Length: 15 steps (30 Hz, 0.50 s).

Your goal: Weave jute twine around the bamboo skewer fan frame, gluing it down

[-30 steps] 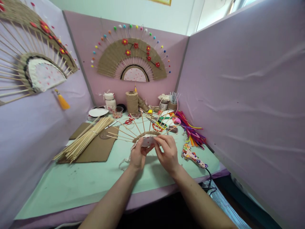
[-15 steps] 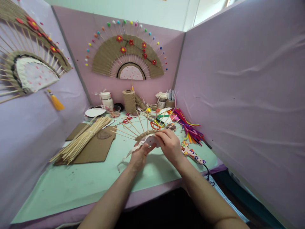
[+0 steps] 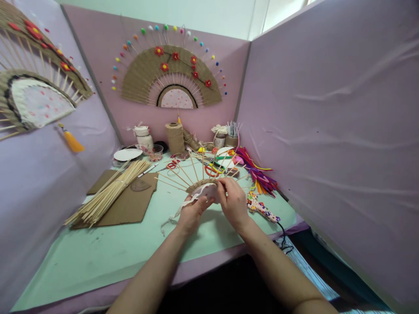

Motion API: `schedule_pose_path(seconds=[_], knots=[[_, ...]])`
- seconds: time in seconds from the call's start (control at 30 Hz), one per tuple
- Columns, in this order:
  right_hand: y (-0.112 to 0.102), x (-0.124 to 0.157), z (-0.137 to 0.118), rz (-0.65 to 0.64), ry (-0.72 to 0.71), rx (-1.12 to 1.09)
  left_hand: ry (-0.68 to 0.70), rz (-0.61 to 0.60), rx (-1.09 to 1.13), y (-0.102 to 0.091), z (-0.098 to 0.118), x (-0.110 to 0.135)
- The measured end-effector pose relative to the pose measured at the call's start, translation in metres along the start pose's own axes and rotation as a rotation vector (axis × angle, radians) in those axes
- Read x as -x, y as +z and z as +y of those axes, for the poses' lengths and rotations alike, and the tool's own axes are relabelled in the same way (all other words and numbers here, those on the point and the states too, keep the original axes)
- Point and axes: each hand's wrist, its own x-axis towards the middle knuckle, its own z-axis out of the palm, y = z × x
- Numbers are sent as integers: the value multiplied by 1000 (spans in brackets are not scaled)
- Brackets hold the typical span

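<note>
Above the table I hold a small half-round fan (image 3: pixel 200 185), with thin wooden sticks spreading from a woven twine band and a white, red-spotted panel at its base. My left hand (image 3: pixel 193 213) grips the panel's lower left side, thumb on top. A strip of white lace trim (image 3: pixel 178 211) runs along the panel and dangles past this hand to the left. My right hand (image 3: pixel 233 201) is closed on the fan's right side, fingertips pinched at the panel's edge by the twine; whether they also pinch lace is hidden.
A bundle of sticks (image 3: pixel 109 192) lies on cardboard (image 3: pixel 144 209) at left. On the right rest a patterned glue gun (image 3: pixel 263 208) with its cord and colourful pipe cleaners (image 3: pixel 260 174). Scissors (image 3: pixel 211 170) and a twine spool (image 3: pixel 175 138) are behind. A finished fan (image 3: pixel 137 80) hangs on the back panel.
The view has shifted slightly. Both hands keep hold of the fan, and the right fingertips have moved a little along its edge.
</note>
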Motion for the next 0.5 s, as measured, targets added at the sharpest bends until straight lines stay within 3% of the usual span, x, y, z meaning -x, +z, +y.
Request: schedule_pose_path(seconds=[0.23,0.5], knots=[[-6,4,0,85,-64,-19,19,-4,38,1,3,0],[-14,-6,-8,19,-156,110,146,-123,-172,-7,-4,1]])
